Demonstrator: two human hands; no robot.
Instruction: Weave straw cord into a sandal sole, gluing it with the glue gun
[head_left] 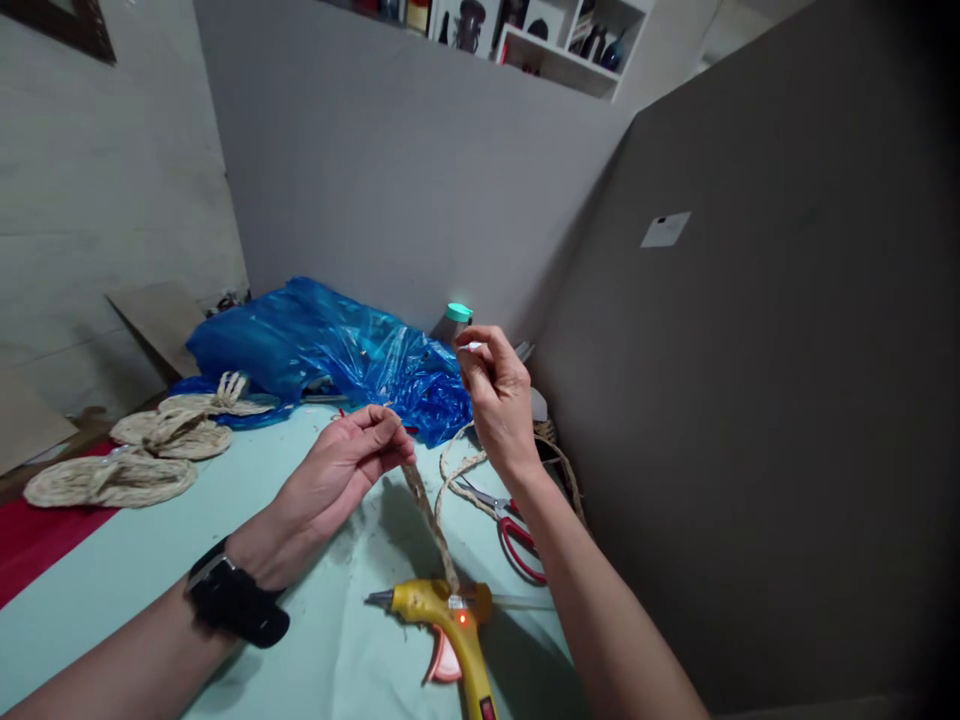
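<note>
My left hand [367, 440], with a black watch on its wrist, pinches the end of a braided straw cord [427, 510]. The cord hangs down from my fingers to the yellow glue gun [442, 605], which lies on the table with its red light on. Higher up and to the right is my right hand [499, 395], thumb and fingers drawn together; what they hold, if anything, is too small to make out. Scissors with red handles [521, 540] lie open beneath my right forearm, near more looped cord [461, 465].
Several woven straw sandals [112, 480] lie at the left on the pale green table cover [315, 600]. Behind my hands are a crumpled blue plastic bag [322, 340] and a bottle with a turquoise lid [459, 312]. Grey partitions [420, 170] stand at the back and right.
</note>
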